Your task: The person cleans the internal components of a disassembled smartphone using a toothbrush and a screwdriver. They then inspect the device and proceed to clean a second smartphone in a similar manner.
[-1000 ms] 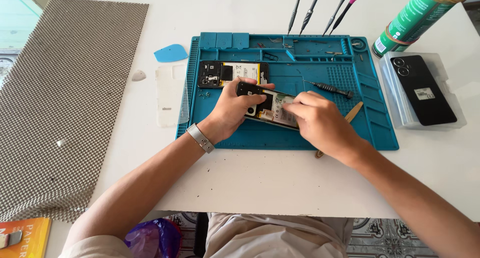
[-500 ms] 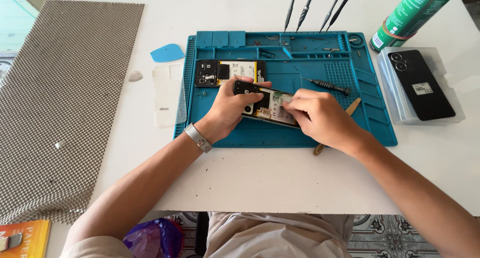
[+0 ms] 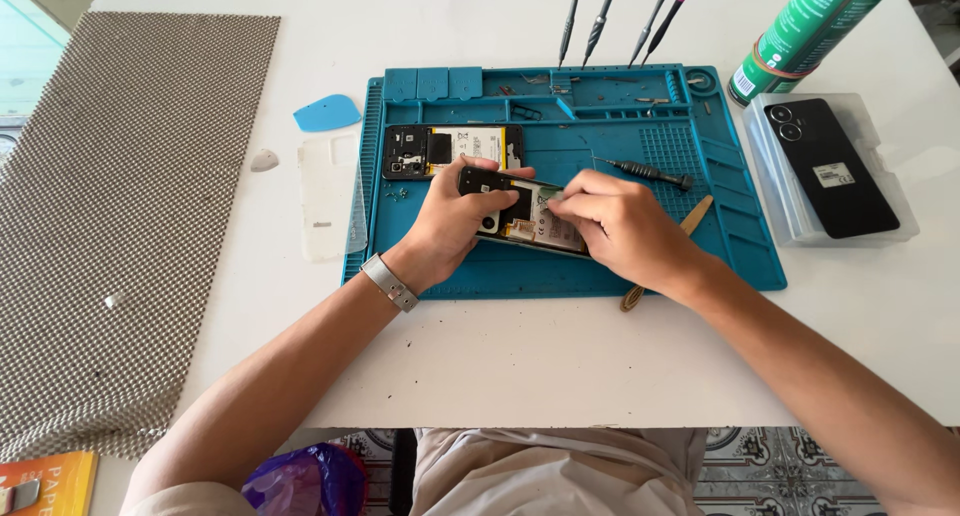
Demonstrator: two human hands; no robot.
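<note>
The opened phone [image 3: 525, 219] lay near the middle of the blue mat [image 3: 745, 241], gripped at its upper end by the left hand [image 3: 455, 221]. The right hand [image 3: 625, 226] pinched its fingertips onto the phone's insides. Just above sat a second opened phone [image 3: 450, 148]. A screwdriver [image 3: 650, 173] rested to the right.

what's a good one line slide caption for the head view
Both hands, left hand and right hand, work on an opened phone over a blue repair mat.
</note>
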